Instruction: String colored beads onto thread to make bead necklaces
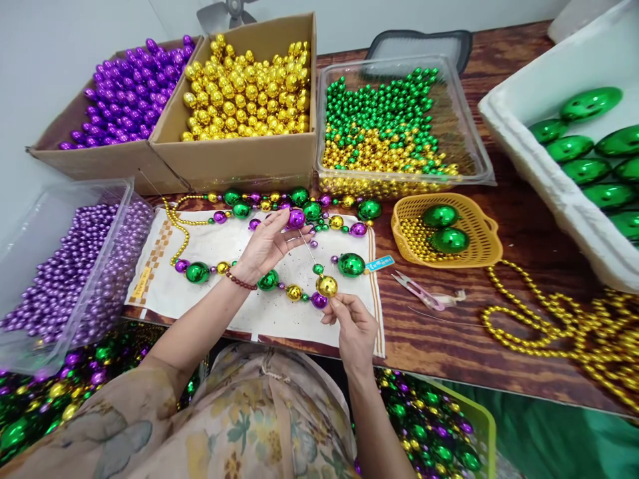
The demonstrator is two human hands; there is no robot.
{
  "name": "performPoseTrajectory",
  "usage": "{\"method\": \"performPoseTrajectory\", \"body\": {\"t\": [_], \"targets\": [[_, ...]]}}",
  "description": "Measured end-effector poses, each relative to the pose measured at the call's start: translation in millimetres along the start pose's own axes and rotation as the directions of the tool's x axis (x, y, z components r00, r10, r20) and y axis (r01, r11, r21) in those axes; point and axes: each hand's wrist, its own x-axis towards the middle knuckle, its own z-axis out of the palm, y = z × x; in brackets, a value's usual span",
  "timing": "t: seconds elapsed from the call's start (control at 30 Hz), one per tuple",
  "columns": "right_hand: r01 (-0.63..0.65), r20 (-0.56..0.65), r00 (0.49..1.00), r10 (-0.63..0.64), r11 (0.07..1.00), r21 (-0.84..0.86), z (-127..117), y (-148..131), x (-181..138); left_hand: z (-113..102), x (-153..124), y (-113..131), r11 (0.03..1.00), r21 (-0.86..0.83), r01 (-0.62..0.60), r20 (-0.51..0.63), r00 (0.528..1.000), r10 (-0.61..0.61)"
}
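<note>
Left hand (264, 243) over cloth (294, 322), fingers closed on purple bead (296, 218); needle (309, 247) runs from it to small green bead (318, 269). Right hand (354, 326), nearer, pinching gold bead (327, 286). Strand (198, 272) lies across cloth, on counter (394, 339). Right of cloth: scissors (418, 291), basket (479, 247) farther. Far left: bead box (234, 159).

The left hand (264, 243) and its wrist hide part of the bead strand (293, 293) beneath; print on the blue tag (380, 264) is too small to read; the foam box (549, 163) and gold chain (599, 346) run off the right edge; the top edge cuts the fan (234, 8); the lime basket (492, 426) is partly hidden by the table (434, 359) and cut off below.
</note>
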Motion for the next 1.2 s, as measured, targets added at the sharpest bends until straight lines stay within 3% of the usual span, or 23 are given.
{"method": "performPoseTrajectory", "body": {"t": [0.6, 0.93, 1.2], "targets": [[0.001, 0.003, 1.0, -0.001, 1.0, 0.005, 0, 0, -2, 1, 2, -4, 0.997, -0.038, 0.068, -0.093, 0.993, -0.071], [0.004, 0.002, 1.0, -0.004, 1.0, 0.007, 0, 2, -1, 2, -3, -4, 0.996, 0.088, -0.018, 0.042, 0.999, 0.015], [-0.019, 0.016, 1.0, 0.017, 0.99, 0.137, 14, 6, 10, 9, -16, -18, 0.978, 0.195, -0.075, 0.1, 0.993, 0.056]]}}
